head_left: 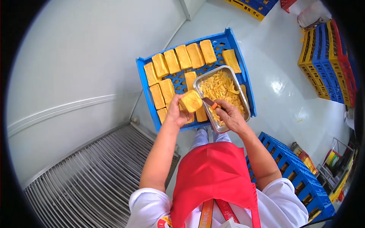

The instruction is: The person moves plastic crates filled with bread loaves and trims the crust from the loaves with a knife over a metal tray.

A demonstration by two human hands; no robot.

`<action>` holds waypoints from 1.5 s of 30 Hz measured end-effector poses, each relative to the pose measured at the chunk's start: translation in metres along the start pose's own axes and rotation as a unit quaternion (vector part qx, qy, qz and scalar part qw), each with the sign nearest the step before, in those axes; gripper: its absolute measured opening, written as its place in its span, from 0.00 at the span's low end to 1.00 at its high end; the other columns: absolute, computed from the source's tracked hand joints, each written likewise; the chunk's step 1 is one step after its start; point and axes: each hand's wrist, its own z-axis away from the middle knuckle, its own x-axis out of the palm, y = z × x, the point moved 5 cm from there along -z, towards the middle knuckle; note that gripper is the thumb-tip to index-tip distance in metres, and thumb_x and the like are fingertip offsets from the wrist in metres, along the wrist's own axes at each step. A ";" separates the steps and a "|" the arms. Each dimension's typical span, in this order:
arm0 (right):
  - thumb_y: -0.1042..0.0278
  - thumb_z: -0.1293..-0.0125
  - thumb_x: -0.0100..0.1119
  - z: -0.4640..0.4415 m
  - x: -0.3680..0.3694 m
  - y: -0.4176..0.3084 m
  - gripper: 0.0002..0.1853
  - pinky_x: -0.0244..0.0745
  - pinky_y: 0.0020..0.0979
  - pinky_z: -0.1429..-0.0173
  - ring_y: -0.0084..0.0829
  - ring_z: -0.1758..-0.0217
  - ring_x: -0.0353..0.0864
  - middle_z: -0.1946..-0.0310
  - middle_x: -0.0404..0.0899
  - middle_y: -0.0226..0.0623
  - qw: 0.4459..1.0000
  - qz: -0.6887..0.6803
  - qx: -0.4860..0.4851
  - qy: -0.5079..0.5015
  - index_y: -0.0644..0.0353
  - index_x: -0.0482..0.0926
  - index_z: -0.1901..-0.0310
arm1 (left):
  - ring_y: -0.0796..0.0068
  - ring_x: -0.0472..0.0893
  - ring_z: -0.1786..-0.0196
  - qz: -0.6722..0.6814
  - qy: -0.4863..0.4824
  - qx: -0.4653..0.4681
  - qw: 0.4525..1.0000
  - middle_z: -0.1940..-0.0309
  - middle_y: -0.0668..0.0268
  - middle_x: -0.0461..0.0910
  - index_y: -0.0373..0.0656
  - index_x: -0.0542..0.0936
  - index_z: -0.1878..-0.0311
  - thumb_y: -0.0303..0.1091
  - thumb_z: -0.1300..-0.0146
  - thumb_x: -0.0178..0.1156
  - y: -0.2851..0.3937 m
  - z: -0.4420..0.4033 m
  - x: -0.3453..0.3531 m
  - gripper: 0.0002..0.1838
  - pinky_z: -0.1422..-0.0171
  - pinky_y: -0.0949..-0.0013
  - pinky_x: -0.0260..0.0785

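Note:
My left hand (178, 112) is closed around a yellow block that looks like cheese (191, 101), held tilted above the crate and beside the metal pan. In my right hand (230, 116) is a small knife (211, 103) with an orange handle. Its dark blade points left at the block; whether it touches the block I cannot tell. Under the right hand, a rectangular metal pan (196, 81) holds a heap of thin yellow shavings (219, 87). The pan rests on a blue plastic crate (243, 67), where several similar blocks (172, 61) lie in rows. The pan hides some of them.
A slatted metal rack (91, 178) lies low at the left, by a white wall (87, 49). Stacked yellow, blue and red crates (323, 62) stand at the right. More blue crates (289, 171) are near my right elbow. I wear a red apron (213, 171).

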 end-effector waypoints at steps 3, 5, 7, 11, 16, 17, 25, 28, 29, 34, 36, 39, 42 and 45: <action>0.63 0.29 0.56 0.006 0.002 -0.024 0.11 0.75 0.38 0.60 0.40 0.66 0.81 0.69 0.82 0.42 0.991 0.133 -0.030 0.009 0.59 0.80 0.52 | 0.63 0.86 0.54 0.027 0.009 0.013 1.000 0.50 0.61 0.82 0.46 0.77 0.45 0.50 0.43 0.65 -0.012 0.018 0.018 0.26 0.55 0.60 0.85; 0.56 0.28 0.55 0.003 -0.003 -0.031 0.14 0.74 0.46 0.59 0.53 0.63 0.81 0.69 0.81 0.51 0.974 0.197 -0.100 0.056 0.60 0.80 0.56 | 0.66 0.86 0.53 0.024 -0.016 -0.001 1.000 0.53 0.63 0.83 0.47 0.77 0.45 0.48 0.44 0.68 -0.016 0.016 0.014 0.26 0.53 0.61 0.85; 0.55 0.28 0.54 0.004 -0.008 -0.037 0.15 0.73 0.50 0.60 0.56 0.61 0.80 0.69 0.81 0.51 0.973 0.209 -0.089 0.046 0.60 0.79 0.61 | 0.71 0.86 0.53 -0.038 -0.017 0.005 0.999 0.56 0.66 0.84 0.49 0.78 0.47 0.51 0.44 0.69 -0.018 0.015 0.011 0.26 0.53 0.63 0.85; 0.50 0.27 0.52 0.007 -0.005 -0.045 0.19 0.73 0.51 0.63 0.55 0.66 0.81 0.73 0.80 0.50 0.931 0.337 -0.139 0.012 0.58 0.78 0.67 | 0.75 0.86 0.56 -0.061 0.006 0.026 0.998 0.59 0.69 0.85 0.49 0.78 0.49 0.52 0.44 0.69 -0.022 0.022 0.025 0.24 0.58 0.67 0.84; 0.48 0.25 0.50 0.010 -0.010 -0.044 0.21 0.71 0.50 0.65 0.54 0.68 0.79 0.76 0.79 0.48 0.916 0.374 -0.143 0.026 0.58 0.78 0.68 | 0.76 0.85 0.61 -0.091 0.015 0.030 0.995 0.60 0.70 0.84 0.48 0.78 0.50 0.53 0.42 0.66 -0.028 0.038 0.050 0.23 0.67 0.72 0.78; 0.48 0.25 0.49 0.012 -0.012 -0.045 0.22 0.71 0.50 0.65 0.54 0.69 0.79 0.76 0.78 0.48 0.917 0.372 -0.142 0.019 0.58 0.77 0.68 | 0.76 0.85 0.61 -0.094 0.014 0.027 0.995 0.60 0.70 0.84 0.48 0.78 0.50 0.53 0.42 0.66 -0.028 0.035 0.050 0.23 0.67 0.72 0.78; 0.38 0.27 0.49 0.015 -0.025 -0.038 0.29 0.70 0.49 0.68 0.53 0.71 0.79 0.80 0.76 0.48 0.908 0.387 -0.159 -0.019 0.59 0.75 0.72 | 0.64 0.86 0.59 -0.080 -0.043 0.002 0.996 0.57 0.58 0.82 0.39 0.73 0.44 0.45 0.37 0.58 -0.033 0.025 0.073 0.23 0.64 0.59 0.83; 0.35 0.31 0.52 0.019 -0.027 -0.035 0.30 0.71 0.49 0.71 0.52 0.76 0.80 0.81 0.79 0.47 0.910 0.374 -0.179 0.015 0.56 0.79 0.74 | 0.68 0.86 0.57 -0.108 -0.057 -0.011 0.992 0.57 0.64 0.84 0.42 0.76 0.46 0.49 0.40 0.61 -0.037 0.022 0.078 0.24 0.57 0.64 0.83; 0.35 0.30 0.52 0.018 -0.027 -0.030 0.30 0.71 0.48 0.72 0.51 0.77 0.80 0.82 0.78 0.46 0.915 0.369 -0.162 0.007 0.56 0.78 0.75 | 0.68 0.86 0.57 -0.110 -0.057 -0.013 0.992 0.57 0.64 0.84 0.42 0.76 0.46 0.49 0.40 0.61 -0.038 0.020 0.078 0.24 0.57 0.64 0.83; 0.38 0.30 0.52 0.021 -0.029 -0.013 0.29 0.71 0.47 0.72 0.50 0.77 0.79 0.82 0.78 0.45 0.923 0.349 -0.161 0.007 0.56 0.78 0.77 | 0.67 0.86 0.56 -0.117 0.014 0.014 0.993 0.56 0.62 0.84 0.43 0.76 0.46 0.49 0.39 0.61 -0.038 -0.006 0.061 0.24 0.54 0.64 0.83; 0.41 0.28 0.52 0.023 -0.041 -0.012 0.27 0.71 0.47 0.72 0.50 0.76 0.79 0.81 0.78 0.44 0.925 0.319 -0.170 0.113 0.57 0.78 0.76 | 0.68 0.86 0.56 -0.114 0.012 0.015 0.993 0.56 0.63 0.84 0.43 0.76 0.46 0.49 0.39 0.62 -0.036 -0.008 0.062 0.23 0.54 0.64 0.84; 0.44 0.28 0.52 0.020 -0.047 -0.016 0.26 0.71 0.48 0.71 0.51 0.75 0.79 0.80 0.77 0.45 0.912 0.357 -0.159 0.126 0.57 0.77 0.76 | 0.70 0.86 0.56 -0.131 0.009 0.006 0.991 0.56 0.65 0.84 0.44 0.76 0.47 0.49 0.39 0.63 -0.036 -0.011 0.061 0.23 0.55 0.64 0.84; 0.42 0.27 0.50 0.011 -0.047 -0.018 0.28 0.69 0.48 0.69 0.53 0.73 0.78 0.79 0.76 0.46 0.919 0.349 -0.150 0.103 0.59 0.75 0.76 | 0.73 0.86 0.56 -0.150 0.009 -0.004 0.989 0.56 0.66 0.83 0.46 0.76 0.47 0.49 0.40 0.64 -0.035 -0.015 0.063 0.23 0.57 0.66 0.84; 0.40 0.27 0.50 0.007 -0.047 -0.010 0.30 0.69 0.48 0.69 0.52 0.73 0.78 0.80 0.76 0.46 0.926 0.342 -0.146 0.060 0.59 0.74 0.77 | 0.74 0.86 0.57 -0.145 0.005 -0.003 0.989 0.56 0.67 0.83 0.47 0.76 0.47 0.50 0.40 0.64 -0.039 -0.015 0.065 0.23 0.59 0.68 0.84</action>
